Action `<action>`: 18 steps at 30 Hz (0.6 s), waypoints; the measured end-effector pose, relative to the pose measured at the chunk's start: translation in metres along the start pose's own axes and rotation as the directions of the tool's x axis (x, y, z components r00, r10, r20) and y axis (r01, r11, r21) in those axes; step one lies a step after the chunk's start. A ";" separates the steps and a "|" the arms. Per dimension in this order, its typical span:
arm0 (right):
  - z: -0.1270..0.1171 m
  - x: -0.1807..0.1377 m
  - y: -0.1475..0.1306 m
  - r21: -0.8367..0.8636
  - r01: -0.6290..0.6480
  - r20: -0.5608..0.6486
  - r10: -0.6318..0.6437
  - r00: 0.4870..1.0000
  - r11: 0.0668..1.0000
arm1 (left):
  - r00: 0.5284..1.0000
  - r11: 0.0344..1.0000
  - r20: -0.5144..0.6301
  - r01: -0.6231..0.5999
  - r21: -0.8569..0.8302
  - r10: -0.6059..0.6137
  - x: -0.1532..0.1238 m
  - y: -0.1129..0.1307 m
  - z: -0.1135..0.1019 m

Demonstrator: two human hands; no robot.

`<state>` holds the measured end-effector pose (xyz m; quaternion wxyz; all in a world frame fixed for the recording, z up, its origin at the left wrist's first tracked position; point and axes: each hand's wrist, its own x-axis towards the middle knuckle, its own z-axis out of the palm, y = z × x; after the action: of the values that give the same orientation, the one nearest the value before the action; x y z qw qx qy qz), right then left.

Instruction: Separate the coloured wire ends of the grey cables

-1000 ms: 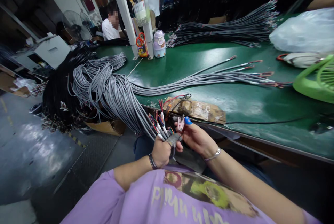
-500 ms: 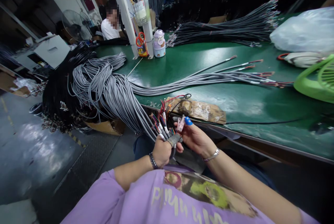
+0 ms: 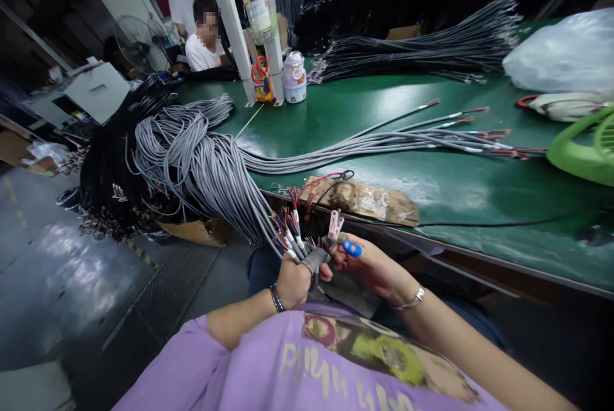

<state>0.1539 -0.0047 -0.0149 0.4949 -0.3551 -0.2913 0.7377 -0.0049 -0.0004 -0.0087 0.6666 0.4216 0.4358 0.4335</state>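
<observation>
My left hand [image 3: 293, 283] is closed round the ends of a thick bundle of grey cables [image 3: 211, 171], whose stripped coloured wire tips [image 3: 290, 232] stick up above the fist. A taped finger guard covers one of its fingers. Just to the right, my right hand [image 3: 371, 267] pinches a small pink tool [image 3: 334, 225] upright beside those tips, with a blue cap [image 3: 352, 248] on one fingertip. Both hands hover below the front edge of the green table [image 3: 432, 181].
More grey cables [image 3: 422, 139] lie spread across the table, with a dark pile [image 3: 422, 50] at the back. A taped brown block [image 3: 364, 200] sits at the front edge. A green fan [image 3: 582, 149], white bag [image 3: 561, 56], scissors [image 3: 259, 72] and two people [image 3: 199, 34] are behind.
My right hand has dropped slightly and turned, so the blue-capped finger now points right. A second person has appeared at the back left. The view has shifted a little.
</observation>
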 end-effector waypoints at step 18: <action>0.005 0.010 0.003 0.133 -0.032 -0.071 0.042 0.997 0.991 | 0.998 0.998 0.053 -0.043 -0.037 0.045 -0.002 0.006 -0.001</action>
<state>0.1455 0.0031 -0.0164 0.5141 -0.3539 -0.2167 0.7507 -0.0080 0.0000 -0.0027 0.6760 0.4306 0.4003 0.4443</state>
